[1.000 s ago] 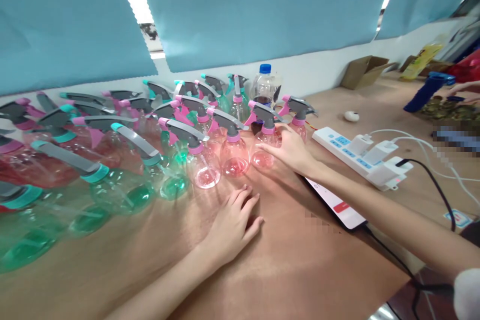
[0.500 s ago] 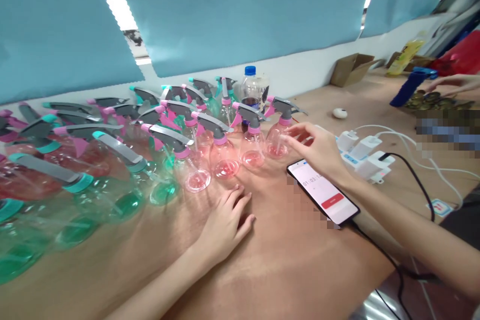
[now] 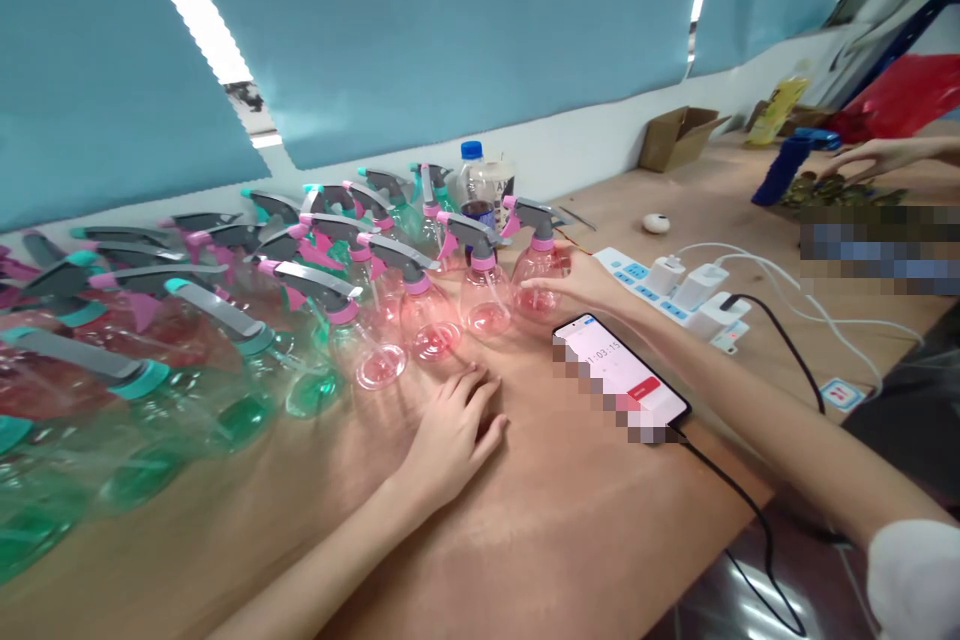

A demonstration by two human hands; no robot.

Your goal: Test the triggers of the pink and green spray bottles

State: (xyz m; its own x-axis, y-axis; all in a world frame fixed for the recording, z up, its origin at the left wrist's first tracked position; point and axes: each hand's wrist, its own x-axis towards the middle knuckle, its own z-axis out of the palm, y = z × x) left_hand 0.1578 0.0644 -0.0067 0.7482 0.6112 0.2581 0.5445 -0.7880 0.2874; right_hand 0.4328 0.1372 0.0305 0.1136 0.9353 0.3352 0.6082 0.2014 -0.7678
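Observation:
My left hand lies flat on the table, its fingers spread and nothing in it. Just beyond its fingertips stand pink spray bottles, among them one with a clear base and one beside it. My right hand is closed around the body of the rightmost pink spray bottle, which stands upright with a grey and pink trigger head. Its far fingers are partly hidden by the bottle. Below my right wrist, a phone with a running timer lies on the table.
Rows of green and pink spray bottles fill the left side. Behind stands a blue-capped drink bottle. A power strip with chargers and cables lies right, near a cardboard box. Another person's hand is at far right.
My right hand has moved from above the phone onto the rightmost pink spray bottle and closed around it. The view has shifted slightly to the right. My left hand stays on the table.

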